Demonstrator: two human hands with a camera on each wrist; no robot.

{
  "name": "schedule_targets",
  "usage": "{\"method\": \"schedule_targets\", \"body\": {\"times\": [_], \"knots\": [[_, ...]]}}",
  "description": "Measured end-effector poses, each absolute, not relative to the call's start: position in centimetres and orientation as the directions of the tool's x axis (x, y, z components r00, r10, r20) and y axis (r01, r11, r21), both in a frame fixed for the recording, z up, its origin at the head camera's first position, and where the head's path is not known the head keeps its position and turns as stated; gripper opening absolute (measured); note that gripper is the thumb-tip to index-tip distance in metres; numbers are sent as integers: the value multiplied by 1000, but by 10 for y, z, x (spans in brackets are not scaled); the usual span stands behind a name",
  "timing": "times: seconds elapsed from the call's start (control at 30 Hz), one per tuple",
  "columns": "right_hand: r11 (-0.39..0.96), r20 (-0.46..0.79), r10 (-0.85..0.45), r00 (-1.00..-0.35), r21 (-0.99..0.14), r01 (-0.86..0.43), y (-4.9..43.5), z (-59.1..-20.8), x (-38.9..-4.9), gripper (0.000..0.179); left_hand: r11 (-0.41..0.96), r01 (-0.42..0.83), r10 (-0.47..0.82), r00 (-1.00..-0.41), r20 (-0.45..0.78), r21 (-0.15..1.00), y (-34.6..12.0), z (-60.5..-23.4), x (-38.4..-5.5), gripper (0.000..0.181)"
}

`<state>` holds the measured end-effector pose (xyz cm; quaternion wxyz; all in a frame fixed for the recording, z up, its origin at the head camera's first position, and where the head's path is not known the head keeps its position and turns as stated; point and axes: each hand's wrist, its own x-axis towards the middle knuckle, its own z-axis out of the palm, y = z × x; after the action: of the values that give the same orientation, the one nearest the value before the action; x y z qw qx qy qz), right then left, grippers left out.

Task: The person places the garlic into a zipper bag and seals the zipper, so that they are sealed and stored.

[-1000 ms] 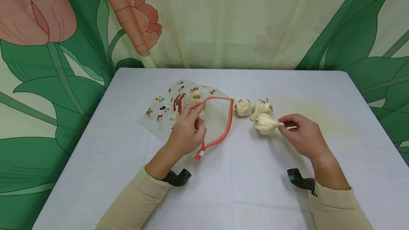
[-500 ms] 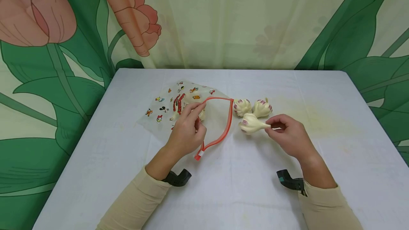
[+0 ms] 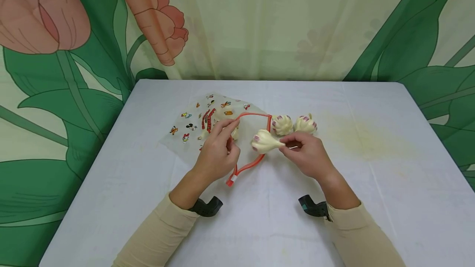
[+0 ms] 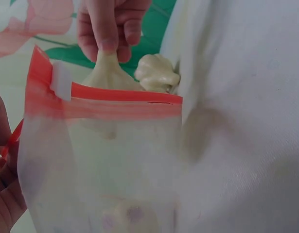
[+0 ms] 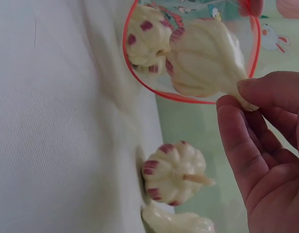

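My left hand (image 3: 219, 149) pinches the red rim of a clear zip bag (image 3: 185, 147) printed with small cartoon figures, and the bag's mouth gapes to the right. Between thumb and fingertips my right hand (image 3: 308, 153) holds a garlic bulb (image 3: 264, 141) by its stem, the round end at the bag's mouth. In the right wrist view this held bulb (image 5: 202, 58) overlaps the red-rimmed opening. Another garlic bulb (image 5: 148, 36) shows inside the bag there, and the left wrist view shows purple-marked garlic (image 4: 132, 216) through the plastic.
Two garlic bulbs, one nearer the bag (image 3: 282, 125) and one farther right (image 3: 306, 124), lie side by side on the white-covered table (image 3: 371, 135). A white slider (image 4: 61, 80) sits at one end of the red zip. A curtain with printed flowers (image 3: 259, 24) hangs behind the table.
My right hand has carried the garlic bulb leftward, from beside the two lying bulbs to the bag's mouth. My left hand and the bag have stayed in place.
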<state>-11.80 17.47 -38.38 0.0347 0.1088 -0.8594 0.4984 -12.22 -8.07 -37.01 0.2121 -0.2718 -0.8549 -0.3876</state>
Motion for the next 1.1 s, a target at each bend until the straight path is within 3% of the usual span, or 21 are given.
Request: {"method": "schedule_targets", "body": {"times": [0.57,1.1], "knots": [[441,173,-187,-967,-865,-240,138,-389,-133,15,546,621,297,-771,563,562,-79,-367,-121,53],[531,176,-257,-950,-796,-291,120,-396,-137,21,546,625,302,-768,565,557,-80,-366,-121,52]]}}
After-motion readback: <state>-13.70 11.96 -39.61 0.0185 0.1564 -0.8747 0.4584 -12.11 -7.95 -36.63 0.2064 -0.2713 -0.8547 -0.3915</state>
